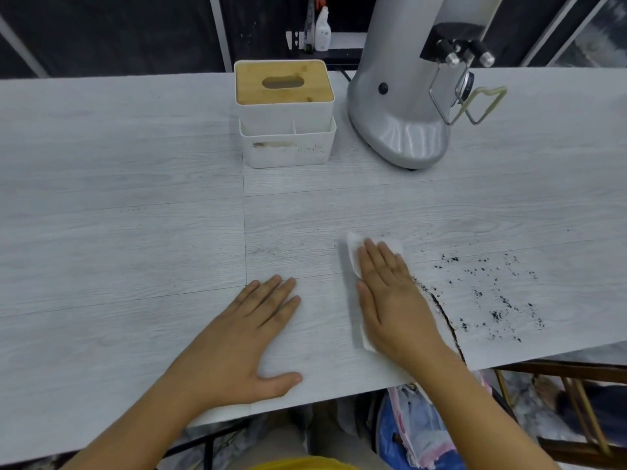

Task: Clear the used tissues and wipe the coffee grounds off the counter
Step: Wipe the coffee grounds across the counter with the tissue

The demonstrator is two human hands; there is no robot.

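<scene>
On the pale wood-grain worktop (135, 198) near its front edge, our right hand (393, 300) lies flat on a white tissue (353, 252), fingers (371, 256) straight and held together, pressing it down rather than gripping it. Thin and crumpled, the tissue shows past the fingertips and beside the palm. Dark coffee grounds (492, 293) lie scattered just right of it, with a curved dark line of grounds along the hand's outer edge. Our left hand (244, 337) rests flat and empty, fingers slightly spread. Behind stand a tissue box (285, 110) and a grey grinder (400, 96).
</scene>
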